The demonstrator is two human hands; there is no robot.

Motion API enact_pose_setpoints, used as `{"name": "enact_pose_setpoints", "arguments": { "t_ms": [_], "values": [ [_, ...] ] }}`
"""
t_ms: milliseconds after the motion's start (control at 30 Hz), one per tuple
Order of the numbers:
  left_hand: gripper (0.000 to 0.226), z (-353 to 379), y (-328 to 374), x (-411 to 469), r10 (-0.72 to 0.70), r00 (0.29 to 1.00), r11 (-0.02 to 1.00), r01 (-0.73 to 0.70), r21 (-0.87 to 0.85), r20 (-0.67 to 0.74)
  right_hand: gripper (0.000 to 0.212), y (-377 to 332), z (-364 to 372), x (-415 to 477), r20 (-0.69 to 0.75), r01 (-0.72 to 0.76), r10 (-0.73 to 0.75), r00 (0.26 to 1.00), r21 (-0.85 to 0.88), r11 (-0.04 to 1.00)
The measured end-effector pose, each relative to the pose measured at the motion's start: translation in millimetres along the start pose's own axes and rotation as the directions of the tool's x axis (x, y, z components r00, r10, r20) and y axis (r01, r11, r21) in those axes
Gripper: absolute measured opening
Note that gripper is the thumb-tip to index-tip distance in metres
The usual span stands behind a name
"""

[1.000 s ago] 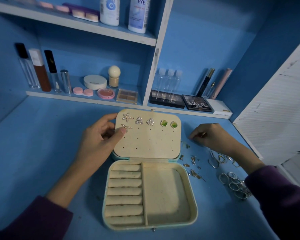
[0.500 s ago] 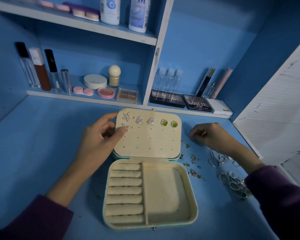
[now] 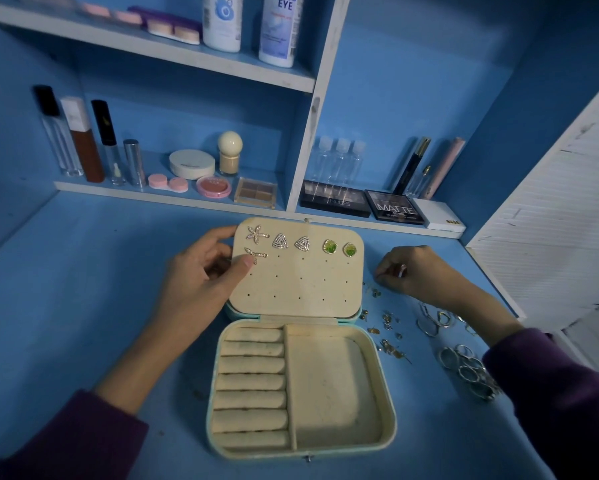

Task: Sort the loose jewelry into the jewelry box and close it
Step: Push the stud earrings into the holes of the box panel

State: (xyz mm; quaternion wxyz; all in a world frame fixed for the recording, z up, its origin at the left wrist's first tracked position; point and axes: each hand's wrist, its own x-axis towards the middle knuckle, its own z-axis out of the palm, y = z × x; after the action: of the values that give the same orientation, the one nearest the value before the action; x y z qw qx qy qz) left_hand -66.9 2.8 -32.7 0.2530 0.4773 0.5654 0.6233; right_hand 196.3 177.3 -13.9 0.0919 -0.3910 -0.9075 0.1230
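Head view took in the blue desk [image 3: 83, 289] first, and dead centre sat the jewelry box [image 3: 390, 403], wide open, its lid [image 3: 301, 289] thrown back toward the shelves. And look, the ring rolls [image 3: 249, 379] and the side tray [image 3: 329, 386] were both bare, so this sort was in its early going! The left hand [image 3: 201, 282] had the lid by its left edge, fingers curled round behind and the thumb pressed flat on the panel, touching a second starfish earring [image 3: 255, 254] just under the first one [image 3: 256, 234]. Triangle studs [image 3: 280, 241] and a green pair [image 3: 330, 246] were already pinned alongside. Over on the right, the right hand [image 3: 419, 271] was down near the desk with its fingers bunched tight, pinching a small shiny piece [image 3: 402, 270] too tiny to name; my guess was a backing. Beside that wrist lay the hoops [image 3: 433, 320], a heap of rings [image 3: 467, 368], and between them and the box a scatter of little gold bits [image 3: 388, 327]. So the step looked like seating that starfish, and next the pinched piece would have to travel across to the lid and line up finely, with the thumb holding the earring steady.
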Motion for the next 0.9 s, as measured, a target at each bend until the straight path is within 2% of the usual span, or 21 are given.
{"name": "enact_pose_setpoints", "arguments": {
  "t_ms": [433, 900],
  "values": [
    [0.035, -1.1, -0.2, -0.8, -0.003, 1.0, 1.0, 0.003, 0.0, -0.003, 0.01, -5.6, -1.6, 1.1, 0.041, -0.041, 0.04, 0.998, 0.012, 0.999],
    [0.036, -1.5, -3.2, 0.2, 0.008, 1.0, 1.0, -0.008, -0.015, 0.0, 0.018, -2.6, -7.8, -2.3, 0.068, -0.141, 0.134, 0.989, 0.116, 0.983]
  ]
}}
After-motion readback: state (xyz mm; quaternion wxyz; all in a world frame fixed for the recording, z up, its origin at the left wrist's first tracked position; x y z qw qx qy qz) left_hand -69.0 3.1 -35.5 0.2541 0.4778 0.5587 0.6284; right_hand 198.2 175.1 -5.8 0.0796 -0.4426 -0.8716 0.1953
